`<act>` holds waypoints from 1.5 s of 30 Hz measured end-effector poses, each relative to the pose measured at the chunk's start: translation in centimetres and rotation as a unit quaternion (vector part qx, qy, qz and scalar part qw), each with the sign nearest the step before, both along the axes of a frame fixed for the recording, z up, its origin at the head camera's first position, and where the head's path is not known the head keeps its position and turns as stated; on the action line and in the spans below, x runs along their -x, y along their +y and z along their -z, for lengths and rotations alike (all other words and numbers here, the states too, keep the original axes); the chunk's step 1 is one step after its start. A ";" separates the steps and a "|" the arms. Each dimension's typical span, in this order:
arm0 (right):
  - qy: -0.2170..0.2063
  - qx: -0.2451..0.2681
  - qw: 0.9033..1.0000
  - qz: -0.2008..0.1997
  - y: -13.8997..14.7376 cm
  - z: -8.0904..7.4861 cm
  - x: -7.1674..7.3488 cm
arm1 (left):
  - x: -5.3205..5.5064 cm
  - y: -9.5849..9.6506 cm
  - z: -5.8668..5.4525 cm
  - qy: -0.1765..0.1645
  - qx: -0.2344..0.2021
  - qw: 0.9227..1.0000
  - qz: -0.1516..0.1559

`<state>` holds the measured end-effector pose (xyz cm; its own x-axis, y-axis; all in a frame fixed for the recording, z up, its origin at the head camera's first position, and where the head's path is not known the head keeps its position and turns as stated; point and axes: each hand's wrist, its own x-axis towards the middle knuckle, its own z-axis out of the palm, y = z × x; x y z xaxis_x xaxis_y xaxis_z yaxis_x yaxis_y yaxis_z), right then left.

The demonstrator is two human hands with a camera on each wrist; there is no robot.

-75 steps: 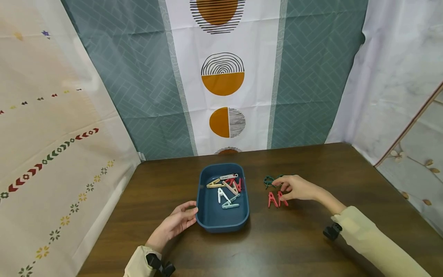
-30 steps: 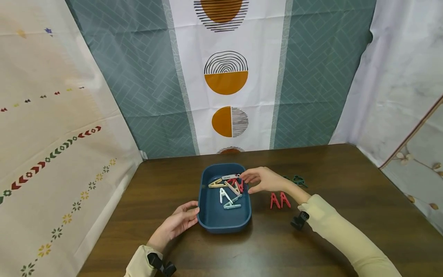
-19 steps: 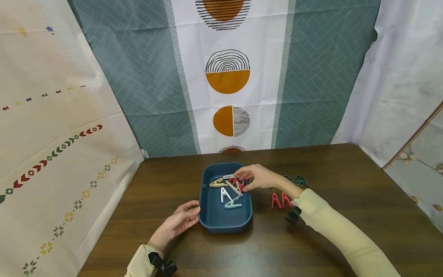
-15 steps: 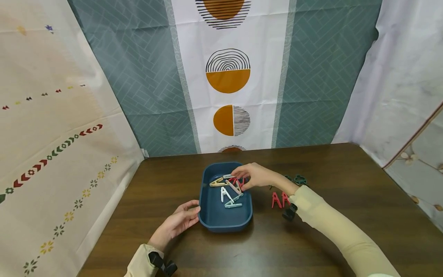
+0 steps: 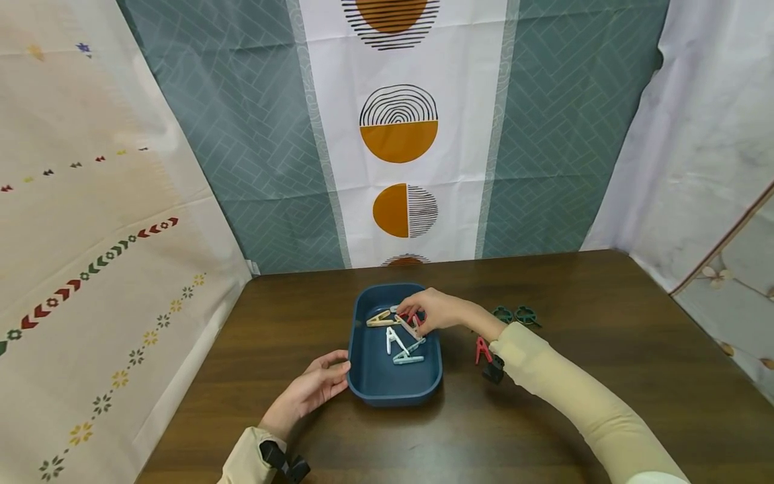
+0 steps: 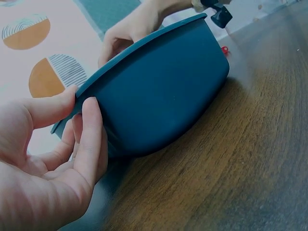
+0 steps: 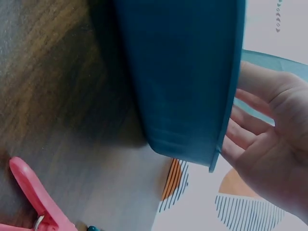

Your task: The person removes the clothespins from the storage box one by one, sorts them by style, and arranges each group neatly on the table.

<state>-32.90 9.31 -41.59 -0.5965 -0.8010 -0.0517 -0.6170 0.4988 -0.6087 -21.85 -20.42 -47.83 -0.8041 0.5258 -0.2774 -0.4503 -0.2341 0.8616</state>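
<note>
With left fingers (image 6: 91,134), pinching blue oblong plastic tub (image 5: 396,400), likely steadying it; cannot tell grasp of right fingers (image 5: 418,300) inside tub.

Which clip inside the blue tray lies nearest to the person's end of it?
The pale blue clip, on the near side of the white clip; no other visible clip in the tray lies so close to that end.

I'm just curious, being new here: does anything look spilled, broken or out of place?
Nothing stands out. The blue bin sits upright on the table, the clips inside it lie jumbled, and a red clip and round green pieces lie to its right. Fine damage can't be judged.
</note>
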 end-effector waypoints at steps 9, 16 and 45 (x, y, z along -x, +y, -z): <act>0.067 -0.105 0.992 0.012 -1.3 0.0 -0.2 | 0.0 0.1 0.1 0.002 -0.007 1.000 0.000; 0.114 -0.188 0.975 0.011 -2.4 0.3 -0.7 | -0.1 0.1 0.3 -0.001 -0.004 1.000 0.000; 0.081 -0.028 0.992 0.097 -5.8 3.0 -2.6 | 0.0 0.1 0.4 -0.016 -0.001 1.000 -0.012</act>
<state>-30.29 3.52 -44.62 -0.7425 -0.6696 0.0162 -0.5942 0.6473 -0.4773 -21.80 -20.28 -48.24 -0.8073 0.5073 -0.3016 -0.4717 -0.2474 0.8463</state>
